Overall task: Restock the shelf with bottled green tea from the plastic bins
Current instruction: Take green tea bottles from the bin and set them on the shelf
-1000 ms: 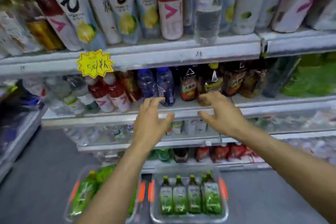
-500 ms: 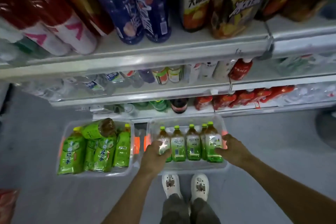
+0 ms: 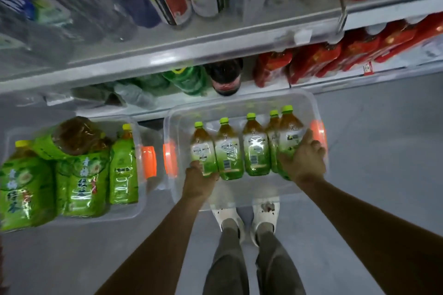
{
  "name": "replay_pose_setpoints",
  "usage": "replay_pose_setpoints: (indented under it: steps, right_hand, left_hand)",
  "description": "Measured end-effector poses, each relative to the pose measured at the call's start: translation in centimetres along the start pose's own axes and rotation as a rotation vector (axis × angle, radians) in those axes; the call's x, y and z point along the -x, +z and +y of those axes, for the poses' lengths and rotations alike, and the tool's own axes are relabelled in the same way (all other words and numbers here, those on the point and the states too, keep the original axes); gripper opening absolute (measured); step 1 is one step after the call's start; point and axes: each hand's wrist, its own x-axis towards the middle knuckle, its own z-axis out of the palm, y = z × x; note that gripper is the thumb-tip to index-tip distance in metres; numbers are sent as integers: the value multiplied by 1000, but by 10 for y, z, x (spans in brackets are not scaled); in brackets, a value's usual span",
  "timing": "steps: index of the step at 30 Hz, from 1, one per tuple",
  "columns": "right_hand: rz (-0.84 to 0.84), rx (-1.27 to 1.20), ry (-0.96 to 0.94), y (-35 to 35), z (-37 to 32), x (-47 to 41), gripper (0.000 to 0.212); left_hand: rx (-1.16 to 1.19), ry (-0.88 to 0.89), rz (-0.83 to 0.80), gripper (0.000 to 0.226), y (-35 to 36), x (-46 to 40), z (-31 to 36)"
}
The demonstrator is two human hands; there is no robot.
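Two clear plastic bins stand on the floor below the shelves. The right bin (image 3: pixel 242 100) holds several upright green tea bottles with yellow-green caps. My left hand (image 3: pixel 200 176) grips the base of the leftmost bottle (image 3: pixel 202 148). My right hand (image 3: pixel 303 159) is wrapped round the rightmost bottle (image 3: pixel 288 136). Two more bottles (image 3: pixel 254 148) stand between them. The left bin (image 3: pixel 134 208) is packed with larger green tea bottles (image 3: pixel 79 187), one lying across the top.
The bins carry orange handles (image 3: pixel 149 161) on their ends. Shelves (image 3: pixel 167 55) above hold red packs (image 3: pixel 335 55), a dark bottle (image 3: pixel 225 74) and assorted drinks. My feet in white shoes (image 3: pixel 247 215) stand on the grey floor just behind the right bin.
My view dropped from the upper shelves to the bins. Both hands came down from the shelf edge into the right bin and took hold of the outer bottles.
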Motion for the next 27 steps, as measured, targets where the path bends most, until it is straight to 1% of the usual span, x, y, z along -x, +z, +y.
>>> replay_pose_setpoints:
  steps: [1, 2, 3, 5, 7, 10, 14, 18, 23, 27]
  right_hand:
    - [59, 72, 0, 10, -1, -3, 104]
    - [84, 109, 8, 17, -2, -4, 109]
    - [123, 118, 14, 23, -3, -4, 112]
    - [133, 100, 32, 29, -4, -9, 115]
    - [122, 74, 54, 34, -7, -16, 117]
    - [203, 68, 93, 47, -6, -24, 117]
    - [299, 69, 67, 60, 0, -25, 113]
    - [310, 84, 47, 63, 2, -27, 113]
    - [339, 97, 35, 64, 2, -28, 111]
    - [346, 88, 31, 65, 5, -28, 109]
  left_hand:
    - [0, 1, 23, 92, 4, -12, -6]
    - [-9, 7, 39, 93, 5, -16, -4]
    - [-41, 13, 51, 89, 4, -15, 2]
    - [-112, 6, 71, 82, 2, -8, 19]
    - [-156, 30, 109, 86, 6, -14, 26]
    - [-199, 51, 134, 91, 16, -33, 27]
    - [-300, 24, 179, 90, 28, -52, 32]
    - [-361, 2, 208, 98, 36, -65, 37]
    - [-372, -21, 173, 112, 35, -76, 38]
    - [-365, -13, 174, 112, 35, -81, 35]
